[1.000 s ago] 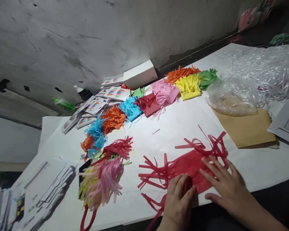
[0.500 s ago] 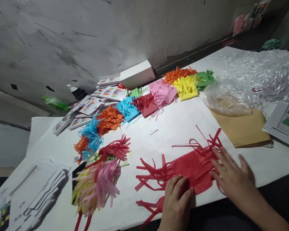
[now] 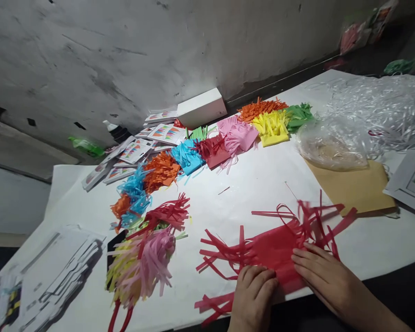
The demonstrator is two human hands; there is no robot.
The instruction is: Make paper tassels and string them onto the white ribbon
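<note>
Red tissue paper (image 3: 275, 249) with fringed strips at both ends lies near the front edge of the white table. My left hand (image 3: 254, 293) rests on its lower left part, fingers curled down; what is under them is hidden. My right hand (image 3: 327, 276) lies on the right part of the red paper with its fingers stretched out side by side. To the left is a pile of pink fringe (image 3: 155, 258) with yellow and red strips.
Folded fringed papers, among them a yellow one (image 3: 273, 129), form a curved row behind. A white box (image 3: 202, 108) stands by the wall. A brown envelope (image 3: 359, 189) and clear plastic strands (image 3: 383, 110) lie right. Cut white papers (image 3: 55, 272) are stacked left.
My right hand has moved left and down onto the red paper. The right-hand strips now spread farther right. My left hand stays at the lower left. The view has shifted slightly.
</note>
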